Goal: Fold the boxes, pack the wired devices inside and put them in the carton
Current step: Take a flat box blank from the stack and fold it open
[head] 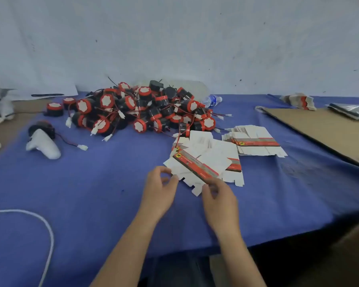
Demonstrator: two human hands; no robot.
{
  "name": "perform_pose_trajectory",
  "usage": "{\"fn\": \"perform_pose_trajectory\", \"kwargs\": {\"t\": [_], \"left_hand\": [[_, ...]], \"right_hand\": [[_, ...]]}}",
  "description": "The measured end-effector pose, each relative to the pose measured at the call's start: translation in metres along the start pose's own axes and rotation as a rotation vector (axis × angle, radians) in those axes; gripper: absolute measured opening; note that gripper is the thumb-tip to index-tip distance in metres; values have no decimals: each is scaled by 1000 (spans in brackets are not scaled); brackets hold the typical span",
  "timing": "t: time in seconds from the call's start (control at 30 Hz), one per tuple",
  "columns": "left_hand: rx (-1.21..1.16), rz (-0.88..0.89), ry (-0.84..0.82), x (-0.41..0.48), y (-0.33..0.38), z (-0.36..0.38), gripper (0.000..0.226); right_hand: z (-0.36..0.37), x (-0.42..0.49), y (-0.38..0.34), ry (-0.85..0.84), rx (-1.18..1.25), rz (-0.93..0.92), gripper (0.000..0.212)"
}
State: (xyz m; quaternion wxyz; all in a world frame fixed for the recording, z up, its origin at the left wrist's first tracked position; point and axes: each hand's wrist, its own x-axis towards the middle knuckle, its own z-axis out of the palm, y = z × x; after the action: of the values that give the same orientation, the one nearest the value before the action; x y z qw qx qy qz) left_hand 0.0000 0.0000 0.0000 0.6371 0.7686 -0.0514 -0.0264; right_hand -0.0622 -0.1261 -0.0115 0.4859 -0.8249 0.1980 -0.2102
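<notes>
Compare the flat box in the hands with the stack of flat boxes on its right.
The flat box is a single sheet, pinched by the left hand and the right hand; the stack holds many sheets and nobody touches it. The flat box lies slanted; the stack lies straighter, farther right. Both are unfolded white card with a red band.

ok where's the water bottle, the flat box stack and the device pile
water bottle (212,101): head view, its label
flat box stack (255,141): head view, top red band
device pile (145,108): head view, heap's middle
</notes>
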Motion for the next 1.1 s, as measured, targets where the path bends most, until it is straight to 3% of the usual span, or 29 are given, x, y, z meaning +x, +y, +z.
{"fn": "perform_pose_trajectory", "kwargs": {"t": [0.1,0.27,0.33,0.47,0.53,0.6,0.67,0.73,0.8,0.9,1.0,1.1], "left_hand": [[111,-101,-19,26,6,2,17],[59,-200,-40,48,12,9,23],[-104,-241,-30,51,13,10,25],[-631,-248,-92,50,16,5,53],[-678,-174,-197,51,21,1,36],[-595,-67,-199,52,28,-4,18],[-445,39,-96,57,31,-13,21],[-172,171,66,65,30,-28,24],[113,302,198,71,25,-43,17],[372,507,271,77,19,-60,16],[505,646,306,80,19,-69,13],[486,644,399,82,13,-73,21]], "right_hand": [[-10,24,4,25,57,96,9],[-9,48,4,-19,195,221,31],[-6,53,1,-11,285,204,37],[3,51,-12,26,598,106,44],[10,55,-23,-29,648,73,52],[20,60,-34,-110,555,44,58],[32,65,-44,-152,384,12,65],[42,73,-53,-62,165,-69,74],[47,80,-64,56,51,-270,79],[62,88,-86,-52,120,-524,76],[80,87,-99,-190,175,-561,68],[95,87,-100,-148,252,-541,66]]}}
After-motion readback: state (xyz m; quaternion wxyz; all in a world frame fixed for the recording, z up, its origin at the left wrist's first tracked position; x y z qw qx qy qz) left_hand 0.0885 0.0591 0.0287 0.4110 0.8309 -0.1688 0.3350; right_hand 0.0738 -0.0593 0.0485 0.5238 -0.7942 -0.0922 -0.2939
